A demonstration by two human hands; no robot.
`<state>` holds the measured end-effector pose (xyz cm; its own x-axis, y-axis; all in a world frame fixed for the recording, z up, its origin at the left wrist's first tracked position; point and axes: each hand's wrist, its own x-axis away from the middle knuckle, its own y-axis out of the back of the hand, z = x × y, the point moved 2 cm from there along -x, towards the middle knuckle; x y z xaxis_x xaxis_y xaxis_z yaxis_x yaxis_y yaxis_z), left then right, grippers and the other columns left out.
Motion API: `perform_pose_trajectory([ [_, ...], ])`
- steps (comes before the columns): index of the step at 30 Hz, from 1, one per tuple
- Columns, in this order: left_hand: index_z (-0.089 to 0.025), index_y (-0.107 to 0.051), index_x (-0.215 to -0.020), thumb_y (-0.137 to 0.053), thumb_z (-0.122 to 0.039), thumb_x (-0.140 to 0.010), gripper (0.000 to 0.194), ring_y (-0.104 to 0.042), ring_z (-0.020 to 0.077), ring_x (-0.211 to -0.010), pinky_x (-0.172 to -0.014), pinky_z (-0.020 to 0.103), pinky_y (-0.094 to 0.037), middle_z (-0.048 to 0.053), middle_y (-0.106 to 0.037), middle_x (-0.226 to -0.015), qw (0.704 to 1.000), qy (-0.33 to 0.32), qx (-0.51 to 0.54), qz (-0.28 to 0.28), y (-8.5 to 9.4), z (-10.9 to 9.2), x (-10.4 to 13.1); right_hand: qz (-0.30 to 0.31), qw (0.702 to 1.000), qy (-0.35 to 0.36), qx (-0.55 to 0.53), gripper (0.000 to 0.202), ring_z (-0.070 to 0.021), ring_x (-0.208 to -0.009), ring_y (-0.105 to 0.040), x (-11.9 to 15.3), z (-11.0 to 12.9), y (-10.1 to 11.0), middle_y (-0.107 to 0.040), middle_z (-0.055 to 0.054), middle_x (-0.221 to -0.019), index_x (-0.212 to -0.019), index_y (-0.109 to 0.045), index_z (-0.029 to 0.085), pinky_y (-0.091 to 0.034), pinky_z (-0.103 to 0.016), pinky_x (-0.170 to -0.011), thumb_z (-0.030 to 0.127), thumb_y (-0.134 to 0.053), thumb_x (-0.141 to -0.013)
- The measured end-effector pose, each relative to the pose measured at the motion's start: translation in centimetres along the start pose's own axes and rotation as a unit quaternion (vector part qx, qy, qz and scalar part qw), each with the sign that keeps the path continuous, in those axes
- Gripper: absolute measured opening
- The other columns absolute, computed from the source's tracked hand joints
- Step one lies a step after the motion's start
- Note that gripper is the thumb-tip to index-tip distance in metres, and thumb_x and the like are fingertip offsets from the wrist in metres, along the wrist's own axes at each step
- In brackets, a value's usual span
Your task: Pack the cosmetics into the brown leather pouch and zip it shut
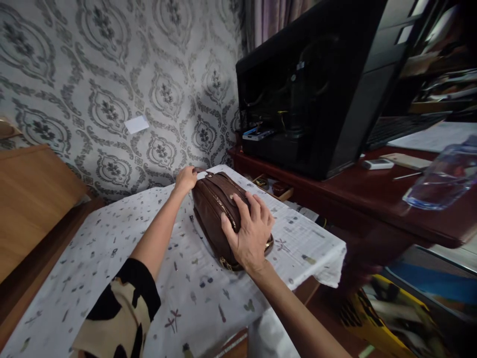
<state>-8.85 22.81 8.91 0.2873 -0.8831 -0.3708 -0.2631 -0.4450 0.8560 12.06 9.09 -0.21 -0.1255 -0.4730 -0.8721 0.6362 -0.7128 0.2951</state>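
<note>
A brown leather bag [214, 214] with gold-coloured zippers lies on the table, its far end pointing toward the wall. My left hand [185, 180] is closed at that far end, by the top handle, and its fingertips are partly hidden. Beside those fingers a small white patch [201, 175] shows on the bag. Across the nearer part of the bag rests my right hand [250, 226], its fingers spread over the upper face. A gold zipper pull [225, 263] hangs at the near lower edge. The patterned white cloth [149, 219] is spread under the bag.
Right of the table, a dark red desk [346, 194] carries a black computer case [298, 99] and a clear plastic container [441, 176]. An open drawer [274, 189] sits beneath it. Wooden furniture [37, 199] stands on the left, and a patterned wall [164, 89] closes the back.
</note>
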Motion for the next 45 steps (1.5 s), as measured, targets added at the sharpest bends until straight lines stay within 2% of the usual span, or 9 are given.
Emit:
perform_pose_trajectory([
  [5,-0.025,-0.077,-0.092,-0.056,-0.015,-0.089,0.024,-0.069,0.0286,-0.106,-0.088,0.034,-0.050,0.009,-0.079,-0.103,1.000,0.002,-0.001,-0.013,0.3,-0.1,0.0,-0.004,1.000,0.000,-0.008,0.042,-0.0331,-0.132,-0.052,0.0,0.1,0.1,-0.062,-0.015,-0.137,-0.131,-0.064,0.020,-0.040,-0.048,-0.105,0.046,-0.055,-0.099],
  [13,-0.026,-0.074,-0.101,-0.050,-0.015,-0.089,0.029,-0.069,0.0261,-0.098,-0.082,0.033,-0.048,0.006,-0.078,-0.099,0.999,-0.004,0.030,-0.033,0.7,-0.6,1.2,-0.009,1.000,0.000,-0.004,0.043,-0.0326,-0.131,-0.052,-0.1,0.1,0.1,-0.061,-0.015,-0.137,-0.132,-0.062,0.020,-0.040,-0.048,-0.104,0.045,-0.056,-0.098],
  [17,-0.025,-0.074,-0.096,-0.054,-0.017,-0.088,0.023,-0.068,0.0240,-0.092,-0.079,0.031,-0.046,0.004,-0.076,-0.091,0.998,-0.009,0.051,-0.022,0.6,-0.6,0.4,-0.005,1.000,-0.005,-0.003,0.041,-0.0327,-0.131,-0.052,-0.1,0.2,0.2,-0.062,-0.014,-0.137,-0.130,-0.062,0.020,-0.040,-0.047,-0.104,0.044,-0.056,-0.098],
  [22,-0.020,-0.072,-0.089,-0.066,-0.023,-0.086,0.007,-0.066,0.0213,-0.083,-0.077,0.031,-0.048,0.002,-0.071,-0.080,0.996,-0.009,0.086,0.027,-0.8,-1.5,-1.9,0.004,1.000,-0.007,-0.012,0.038,-0.0322,-0.131,-0.051,-0.3,0.3,0.5,-0.063,-0.013,-0.135,-0.128,-0.064,0.020,-0.038,-0.047,-0.105,0.042,-0.057,-0.097],
  [26,-0.014,-0.068,-0.102,-0.067,-0.040,-0.095,0.026,-0.067,0.0175,-0.086,-0.082,0.036,-0.056,0.004,-0.071,-0.097,0.990,-0.006,0.128,0.060,-3.1,-2.6,-3.0,0.014,1.000,-0.015,-0.021,0.038,-0.0328,-0.131,-0.051,-0.3,0.4,0.6,-0.065,-0.012,-0.133,-0.127,-0.064,0.021,-0.037,-0.048,-0.105,0.040,-0.058,-0.096],
  [29,-0.014,-0.067,-0.113,-0.065,-0.043,-0.097,0.032,-0.068,0.0182,-0.093,-0.084,0.038,-0.059,0.007,-0.070,-0.109,0.986,0.004,0.152,0.066,-4.2,-2.7,-3.3,0.016,0.999,-0.021,-0.032,0.037,-0.0332,-0.131,-0.051,-0.3,0.4,0.6,-0.067,-0.011,-0.131,-0.126,-0.065,0.020,-0.037,-0.048,-0.106,0.039,-0.059,-0.095],
  [39,-0.014,-0.068,-0.109,-0.067,-0.038,-0.097,0.027,-0.070,0.0186,-0.094,-0.085,0.038,-0.060,0.006,-0.071,-0.106,0.981,0.056,0.172,0.062,-4.2,-2.1,-3.6,0.014,0.998,-0.020,-0.051,0.034,-0.0329,-0.131,-0.051,-0.6,0.5,1.0,-0.070,-0.009,-0.126,-0.122,-0.067,0.020,-0.036,-0.048,-0.106,0.037,-0.060,-0.094],
  [45,-0.013,-0.068,-0.106,-0.066,-0.039,-0.098,0.027,-0.069,0.0165,-0.088,-0.082,0.036,-0.060,0.005,-0.071,-0.101,0.969,0.053,0.238,0.048,-4.7,-2.0,-3.6,0.019,0.998,-0.025,-0.046,0.035,-0.0340,-0.131,-0.052,-0.5,0.5,0.9,-0.070,-0.010,-0.126,-0.122,-0.067,0.020,-0.036,-0.049,-0.106,0.039,-0.060,-0.094],
])
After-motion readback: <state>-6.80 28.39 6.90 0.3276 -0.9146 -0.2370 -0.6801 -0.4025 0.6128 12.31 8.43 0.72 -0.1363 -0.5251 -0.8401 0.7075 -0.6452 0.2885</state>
